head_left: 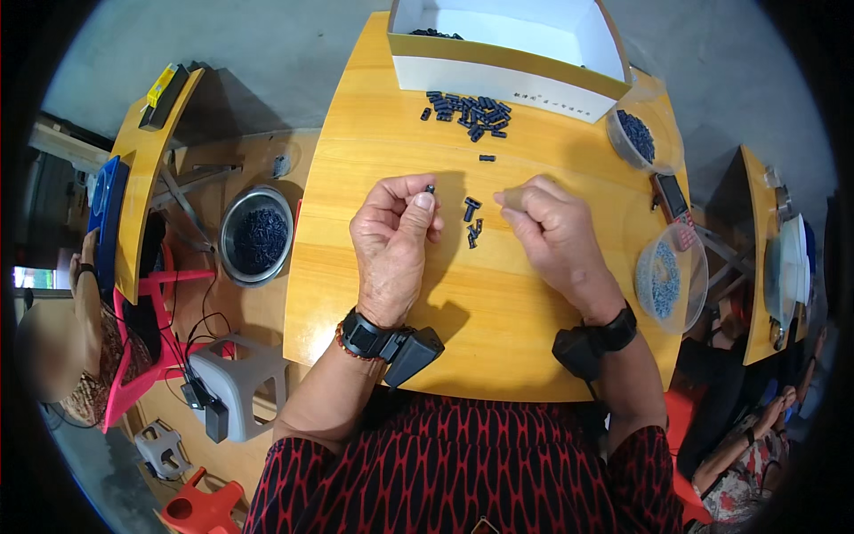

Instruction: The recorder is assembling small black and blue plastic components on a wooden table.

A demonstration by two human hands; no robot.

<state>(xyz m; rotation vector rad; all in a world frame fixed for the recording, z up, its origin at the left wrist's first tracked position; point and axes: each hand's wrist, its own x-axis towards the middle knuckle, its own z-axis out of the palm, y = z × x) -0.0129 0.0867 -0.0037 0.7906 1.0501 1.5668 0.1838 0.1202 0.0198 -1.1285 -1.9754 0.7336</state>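
My left hand (390,249) is closed in a pinch, thumb against forefinger, on a small dark plastic part (431,189) that shows only at its tip. To its right, my right hand (560,233) is also closed, fingertips pressed together; whatever they hold is too small to make out. Between the hands lie a dark T-shaped part (471,209) and several smaller dark parts (475,233). A single short dark piece (487,158) lies farther off, below a loose pile of dark cylindrical parts (471,116).
Behind the pile stands a white box (507,87) with dark pieces inside. Along the table's right side are a tub of dark parts (635,138), a phone (672,198) and a tub of light-blue bits (664,280). A metal basin (226,254) stands left; people sit both sides.
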